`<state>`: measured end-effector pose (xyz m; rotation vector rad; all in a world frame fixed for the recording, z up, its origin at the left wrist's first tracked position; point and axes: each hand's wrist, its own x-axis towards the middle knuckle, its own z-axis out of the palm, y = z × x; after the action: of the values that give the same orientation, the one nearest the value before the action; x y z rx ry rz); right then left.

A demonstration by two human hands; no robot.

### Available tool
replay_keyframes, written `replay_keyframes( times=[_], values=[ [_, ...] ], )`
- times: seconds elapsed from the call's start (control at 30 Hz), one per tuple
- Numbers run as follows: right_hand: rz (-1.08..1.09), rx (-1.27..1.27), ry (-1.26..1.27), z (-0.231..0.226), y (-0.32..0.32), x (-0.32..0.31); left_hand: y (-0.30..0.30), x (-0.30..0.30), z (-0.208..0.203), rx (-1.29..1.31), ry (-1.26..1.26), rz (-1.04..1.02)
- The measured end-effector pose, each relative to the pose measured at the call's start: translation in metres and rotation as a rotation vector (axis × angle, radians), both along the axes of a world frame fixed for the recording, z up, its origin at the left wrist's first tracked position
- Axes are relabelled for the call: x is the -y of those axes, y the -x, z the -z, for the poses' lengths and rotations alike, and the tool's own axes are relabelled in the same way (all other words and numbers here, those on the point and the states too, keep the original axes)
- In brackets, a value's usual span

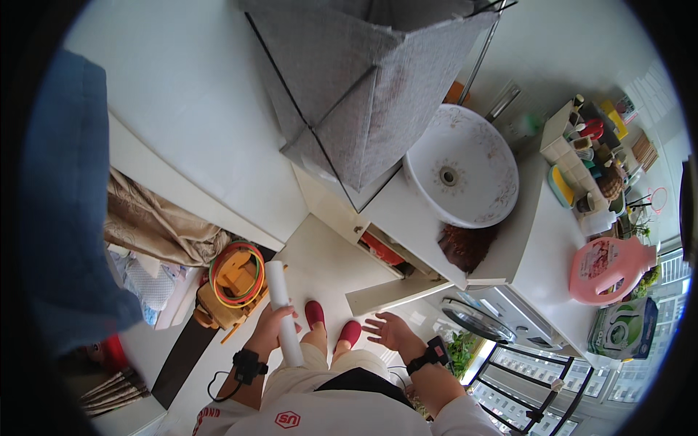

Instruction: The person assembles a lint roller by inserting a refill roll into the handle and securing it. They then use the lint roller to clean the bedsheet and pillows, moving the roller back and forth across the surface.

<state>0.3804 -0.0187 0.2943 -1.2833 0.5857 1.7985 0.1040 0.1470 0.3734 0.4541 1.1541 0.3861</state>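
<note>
A long white roll (278, 282) stands slantwise in front of my body, with the fingers of my left hand (272, 327) wrapped round its middle. What the roll is made of I cannot make out. Fingers spread and holding nothing, my right hand (393, 333) hovers to the right of my red slippers (350, 333). Nearest to that hand is a white cabinet door (392, 296), swung out below the washbasin counter. Something red (382, 249) shows inside the cabinet.
A grey fabric hamper (342, 94) stands on the counter beside the round white basin (476, 163). To the right are a front-loading washing machine (509, 309) with its door ajar, a pink jug (607, 270) and a green package (624, 330). Coloured rings (238, 275) hang at left.
</note>
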Motion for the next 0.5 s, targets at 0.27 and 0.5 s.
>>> replay_keyframes(
  times=[0.27, 0.5],
  values=[
    [0.662, 0.868, -0.977, -0.269, -0.149, -0.142, 0.073, -0.050, -0.020, -0.157, -0.128, -0.162],
    [0.648, 1.306, -0.874, -0.374, -0.304, -0.291, 0.073, -0.063, -0.060, -0.202, -0.212, -0.344]
  ],
)
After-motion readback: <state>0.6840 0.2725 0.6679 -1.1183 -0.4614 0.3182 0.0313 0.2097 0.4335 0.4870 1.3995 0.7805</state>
